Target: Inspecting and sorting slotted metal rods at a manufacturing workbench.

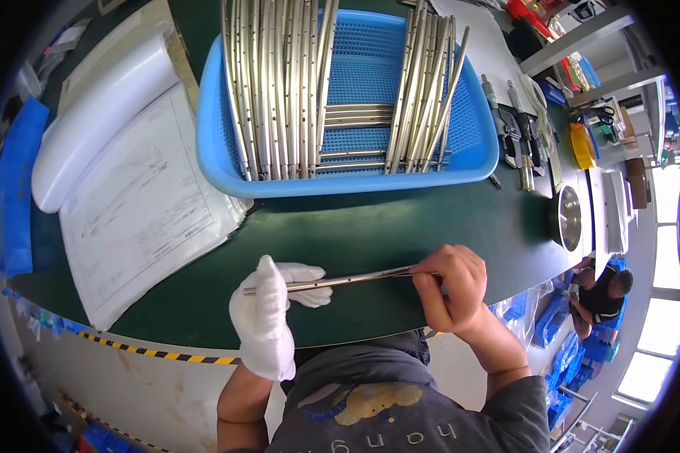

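Note:
A slim, shiny metal tube (pixel 351 280) with small holes along it lies nearly level above the near part of the green table (pixel 340 234). In a white glove, my left hand (pixel 264 321) holds the tube's left part between thumb and fingers, the fingers stretched rightward. My bare right hand (pixel 455 291) is closed at the tube's right end, pinching it with curled fingers. That end is hidden by the fingers, so whether anything else is in them cannot be made out. Beyond my hands, a blue plastic basket (pixel 347 186) holds many similar tubes (pixel 279 98) in two upright-running groups, with several lying crosswise.
Drawing sheets (pixel 151 219) in clear sleeves lie at the left. Right of the basket are micrometers (pixel 517 136), with a round metal bowl (pixel 569 217) near the table's right edge. Farther right, another person (pixel 604 294) sits beside blue bins. Striped tape (pixel 166 355) shows below the front edge.

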A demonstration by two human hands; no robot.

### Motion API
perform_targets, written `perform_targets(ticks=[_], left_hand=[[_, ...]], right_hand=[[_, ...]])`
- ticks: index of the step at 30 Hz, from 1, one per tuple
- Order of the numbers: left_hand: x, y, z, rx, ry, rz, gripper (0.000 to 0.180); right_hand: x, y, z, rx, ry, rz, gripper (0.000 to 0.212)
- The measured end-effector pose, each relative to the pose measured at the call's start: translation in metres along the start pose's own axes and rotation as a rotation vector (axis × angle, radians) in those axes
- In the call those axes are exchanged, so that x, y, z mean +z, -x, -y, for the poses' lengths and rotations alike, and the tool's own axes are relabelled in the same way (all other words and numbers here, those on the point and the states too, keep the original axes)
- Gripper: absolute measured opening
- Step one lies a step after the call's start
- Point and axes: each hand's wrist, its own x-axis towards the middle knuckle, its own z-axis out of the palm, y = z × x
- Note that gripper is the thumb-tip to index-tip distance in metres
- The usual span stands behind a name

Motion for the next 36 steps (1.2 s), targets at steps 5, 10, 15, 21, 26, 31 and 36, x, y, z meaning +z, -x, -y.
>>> perform_targets(ticks=[5,10,15,21,26,31,36], left_hand=[[0.002,0.000,0.000,0.005,-0.013,-0.022,0.053],[0.001,0.000,0.001,0.007,-0.037,-0.024,0.053],[0.001,0.001,0.000,0.011,-0.015,-0.034,0.053],[0.003,0.000,0.001,0.017,0.015,-0.067,0.049],[0.002,0.000,0.002,0.012,0.013,-0.038,0.052],[0.001,0.000,0.003,0.024,0.021,-0.042,0.051],[0.004,0.001,0.002,0.027,0.028,-0.071,0.051]], right_hand=[[0.004,0.002,-0.001,-0.035,0.025,0.017,0.012],[0.007,-0.002,-0.002,-0.050,0.005,0.028,0.013],[0.007,-0.008,0.007,-0.115,0.118,0.076,0.013],[0.015,-0.005,-0.001,0.040,-0.134,0.012,0.017],[0.012,-0.001,0.006,-0.174,0.156,0.010,0.015],[0.005,-0.001,-0.004,0.222,-0.201,-0.004,0.009],[-0.004,0.009,-0.009,0.110,-0.041,-0.003,0.007]])
